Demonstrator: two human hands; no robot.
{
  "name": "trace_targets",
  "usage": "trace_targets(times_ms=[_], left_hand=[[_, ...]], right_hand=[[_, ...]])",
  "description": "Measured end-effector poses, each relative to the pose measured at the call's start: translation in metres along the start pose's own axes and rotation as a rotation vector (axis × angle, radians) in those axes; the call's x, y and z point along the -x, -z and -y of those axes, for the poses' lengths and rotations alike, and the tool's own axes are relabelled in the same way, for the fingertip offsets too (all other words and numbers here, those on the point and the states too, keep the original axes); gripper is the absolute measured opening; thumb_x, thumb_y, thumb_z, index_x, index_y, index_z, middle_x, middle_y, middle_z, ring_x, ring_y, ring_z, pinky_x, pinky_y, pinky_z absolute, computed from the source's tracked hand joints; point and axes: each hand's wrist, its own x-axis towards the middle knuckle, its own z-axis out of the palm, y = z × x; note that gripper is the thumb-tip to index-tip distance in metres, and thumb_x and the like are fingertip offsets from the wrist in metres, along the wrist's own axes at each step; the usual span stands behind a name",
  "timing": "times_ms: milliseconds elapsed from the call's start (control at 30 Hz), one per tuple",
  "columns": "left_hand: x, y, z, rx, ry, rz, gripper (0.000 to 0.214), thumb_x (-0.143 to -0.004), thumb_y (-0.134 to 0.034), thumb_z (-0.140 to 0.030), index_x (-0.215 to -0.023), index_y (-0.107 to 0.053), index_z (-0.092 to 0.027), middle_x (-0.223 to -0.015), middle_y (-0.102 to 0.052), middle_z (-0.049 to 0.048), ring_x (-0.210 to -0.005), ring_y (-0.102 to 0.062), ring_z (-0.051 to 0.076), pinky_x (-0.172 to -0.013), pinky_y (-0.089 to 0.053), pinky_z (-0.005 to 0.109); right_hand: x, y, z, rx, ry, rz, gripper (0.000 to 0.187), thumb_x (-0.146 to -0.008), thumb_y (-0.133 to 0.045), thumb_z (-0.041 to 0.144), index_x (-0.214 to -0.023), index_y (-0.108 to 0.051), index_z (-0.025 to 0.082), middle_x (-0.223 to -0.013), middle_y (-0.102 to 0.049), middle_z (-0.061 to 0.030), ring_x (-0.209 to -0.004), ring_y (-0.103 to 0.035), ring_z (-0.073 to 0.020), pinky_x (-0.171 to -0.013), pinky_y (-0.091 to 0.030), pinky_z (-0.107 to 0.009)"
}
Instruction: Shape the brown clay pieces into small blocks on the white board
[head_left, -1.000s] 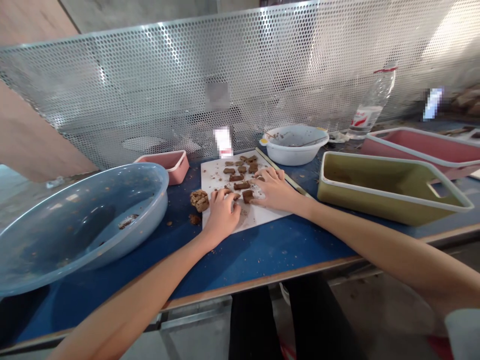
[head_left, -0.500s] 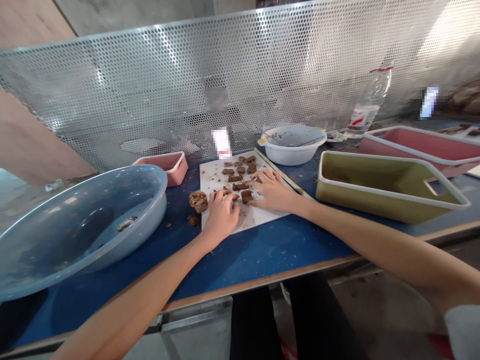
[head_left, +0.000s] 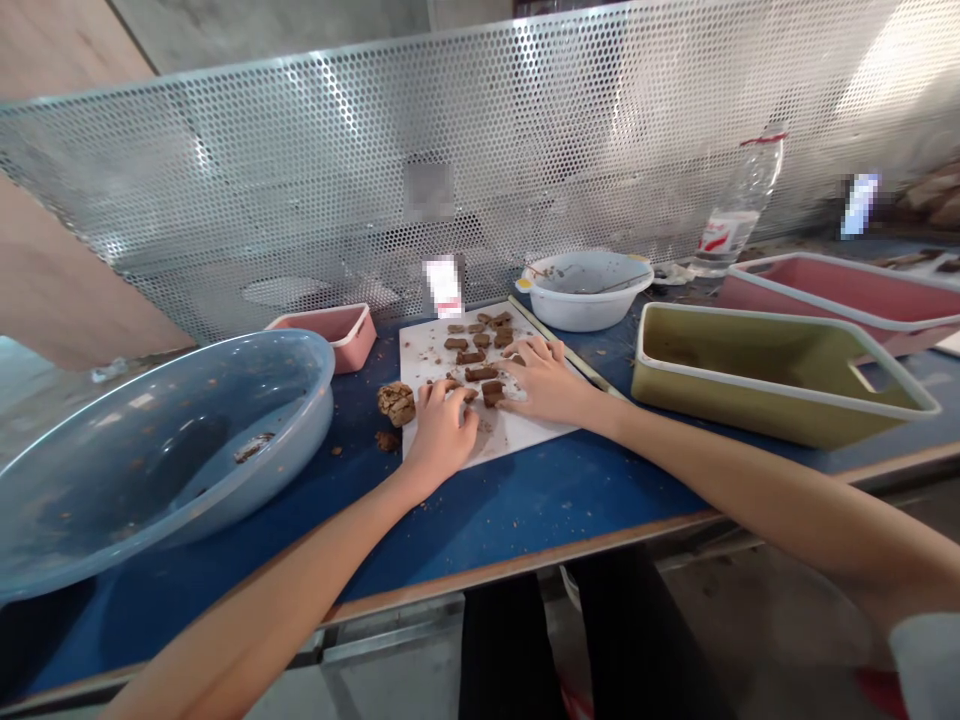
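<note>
On a white board [head_left: 517,430] lie several small brown lumps [head_left: 481,373] that look like clay, set out in loose rows with crumbs round them. My left hand [head_left: 442,430] rests at the board's left part, its fingers apart and curved, the fingertips by a small brown piece [head_left: 469,394]. From the right, my right hand [head_left: 546,385] rests on the board with fingers spread; its thumb and fingertips are beside a squarish brown piece [head_left: 493,393]. Whether the fingertips press on these pieces I cannot tell. A larger crumbly brown lump [head_left: 397,403] sits just left of my left hand.
A big blue basin [head_left: 300,430] stands left, a small pink box [head_left: 352,340] behind it. A white bowl [head_left: 585,305], a thin stick [head_left: 562,350], a green bin [head_left: 742,400], a pink bin [head_left: 840,280] and a bottle [head_left: 731,225] are right. A perforated metal screen [head_left: 300,180] closes the back.
</note>
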Motion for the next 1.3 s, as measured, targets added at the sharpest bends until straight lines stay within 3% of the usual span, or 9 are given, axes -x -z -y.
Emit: trace_targets(times_ms=[833,1100,1300], left_hand=[[0.0004,-0.0002,0.0000,-0.003,-0.001,-0.014,0.027,-0.097,-0.059,-0.015,-0.119,-0.075,-0.018,-0.127,-0.064,0.0147,-0.125,-0.052,0.036,-0.117,-0.046,0.054],[-0.0001,0.0003,-0.0007,-0.013,0.008,-0.032,0.029,-0.096,-0.059,-0.015,-0.120,-0.075,-0.018,-0.129,-0.061,0.0165,-0.126,-0.052,0.038,-0.117,-0.046,0.057],[-0.0002,0.0007,-0.0006,-0.025,0.016,-0.045,0.029,-0.097,-0.060,-0.017,-0.122,-0.074,-0.020,-0.131,-0.060,0.0162,-0.128,-0.051,0.039,-0.118,-0.045,0.059]], right_hand=[[-0.0038,-0.0046,0.0013,-0.029,-0.027,0.012,0.062,-0.094,-0.068,0.068,-0.141,-0.068,0.028,-0.147,-0.058,-0.0159,-0.138,-0.045,-0.0444,-0.109,-0.036,-0.063],[-0.0055,0.0020,0.0008,0.058,0.061,0.037,0.061,-0.101,-0.063,0.063,-0.148,-0.063,0.023,-0.152,-0.054,-0.0179,-0.139,-0.044,-0.0426,-0.112,-0.034,-0.059],[-0.0046,0.0031,0.0000,0.093,0.108,0.046,0.061,-0.104,-0.058,0.060,-0.155,-0.057,0.025,-0.159,-0.050,-0.0176,-0.142,-0.041,-0.0429,-0.116,-0.031,-0.058]])
